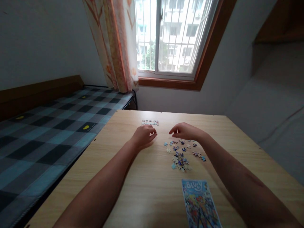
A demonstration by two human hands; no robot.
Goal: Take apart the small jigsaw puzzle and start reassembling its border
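Note:
My left hand (143, 136) rests on the wooden table (133, 190), fingers curled with the tips pinched together; whether they hold anything I cannot make out. Just beyond it lies a small joined strip of puzzle pieces (150, 122). My right hand (184, 130) hovers over the table with its fingers bent and pinched, above several loose puzzle pieces (181, 155) scattered in front of it. A colourful puzzle picture card (199, 202) lies near the table's front edge, under my right forearm's side.
A bed with a checked grey and blue cover (47, 133) runs along the table's left side. A window (171, 34) with a patterned curtain (114, 44) is behind the table. A grey wall stands to the right.

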